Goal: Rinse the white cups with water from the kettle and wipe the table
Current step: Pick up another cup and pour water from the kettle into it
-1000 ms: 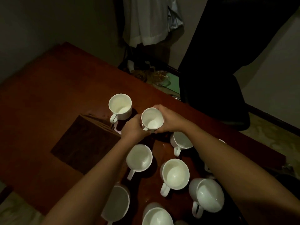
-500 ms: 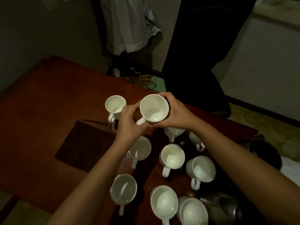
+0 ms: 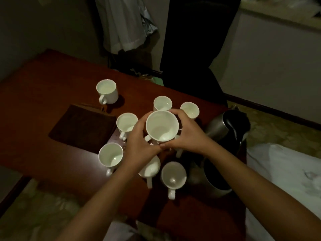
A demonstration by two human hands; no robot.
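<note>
Two hands share one white cup (image 3: 162,125), lifted above the cluster on the table (image 3: 43,84). The left hand (image 3: 140,145) curls round the side with the handle, the right hand (image 3: 186,134) wraps the far wall, and the thumbs almost meet underneath. Held level with its mouth up, the cup looks as if it has water in the bottom, so the two-handed hold is probably for swirling the rinse water without spilling it.

Seven more cups stand upright on the table: one apart at the far left (image 3: 106,91), two behind the raised cup (image 3: 162,103) (image 3: 189,110), one just left of it (image 3: 126,123), one near the left wrist (image 3: 110,154), one half hidden under the left forearm (image 3: 151,168), and one nearest the person (image 3: 173,175). A further handle shows below the right hand, so there may be a ninth; I cannot tell. They sit bunched beside the kettle (image 3: 224,126), likely so each is within a short pour.

One kettle stands at the right edge of the table, with one dark round vessel (image 3: 215,178) in front of it, perhaps for waste water. One dark cloth (image 3: 83,126) lies flat to the left, apparently ready for wiping.
</note>
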